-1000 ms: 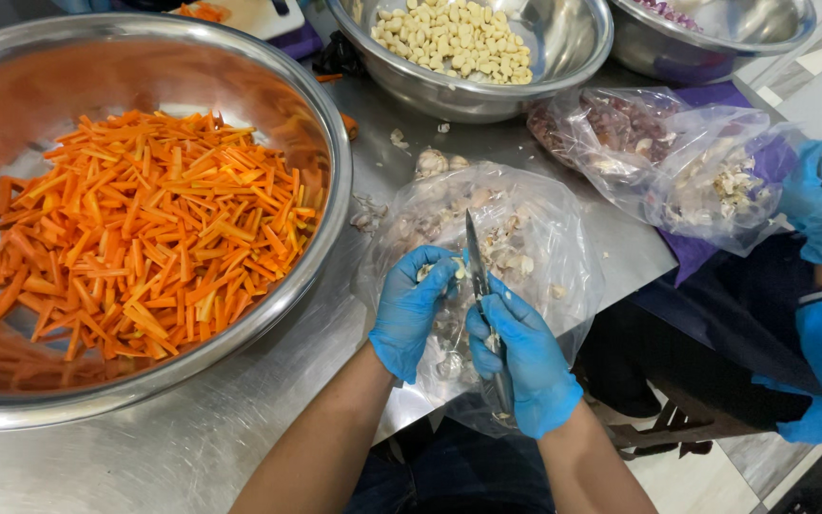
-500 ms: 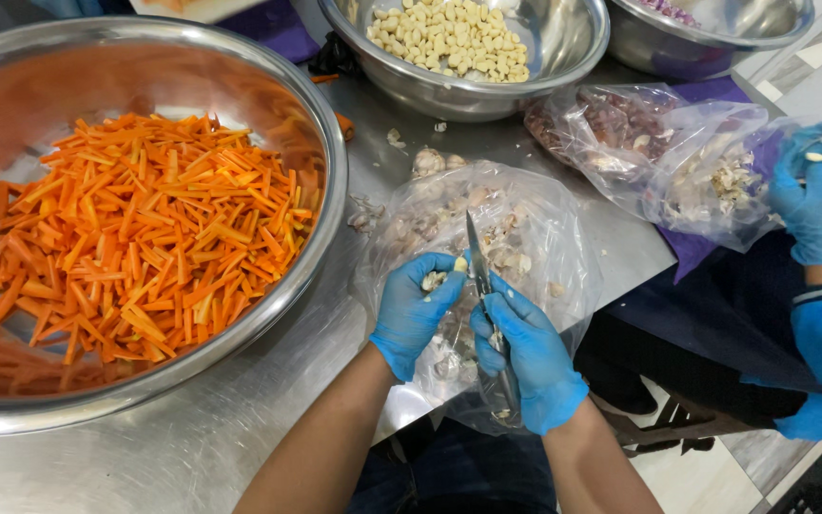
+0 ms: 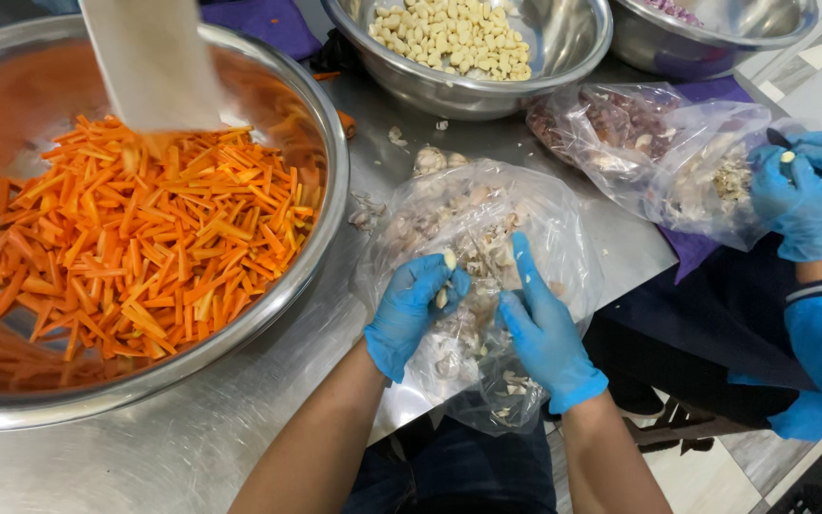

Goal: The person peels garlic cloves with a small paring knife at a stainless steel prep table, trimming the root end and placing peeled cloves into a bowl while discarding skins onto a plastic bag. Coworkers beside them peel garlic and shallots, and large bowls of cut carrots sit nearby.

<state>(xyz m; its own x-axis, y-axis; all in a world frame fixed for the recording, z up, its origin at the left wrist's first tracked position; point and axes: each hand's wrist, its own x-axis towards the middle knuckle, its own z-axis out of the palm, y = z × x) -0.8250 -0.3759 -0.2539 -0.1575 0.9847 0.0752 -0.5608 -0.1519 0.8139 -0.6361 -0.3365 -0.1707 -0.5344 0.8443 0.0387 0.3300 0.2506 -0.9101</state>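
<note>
Fingers (image 3: 435,286) of the left hand (image 3: 411,309) pinch a garlic clove (image 3: 449,259) above the clear bag (image 3: 478,286); the right hand (image 3: 544,333) lies open, holding nothing. Steel bowl (image 3: 563,57) already holds many peeled cloves (image 3: 454,38); plenty unpeeled remain.

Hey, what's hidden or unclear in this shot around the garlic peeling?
Head view, the only one:
- Knife: not visible; behind the right hand, if held at all.
- Bag contents: blurred by crinkled plastic.
- Pale board over the carrot bowl: motion-blurred, cut off by the top edge.
- Left hand: pinches a clove.
</note>
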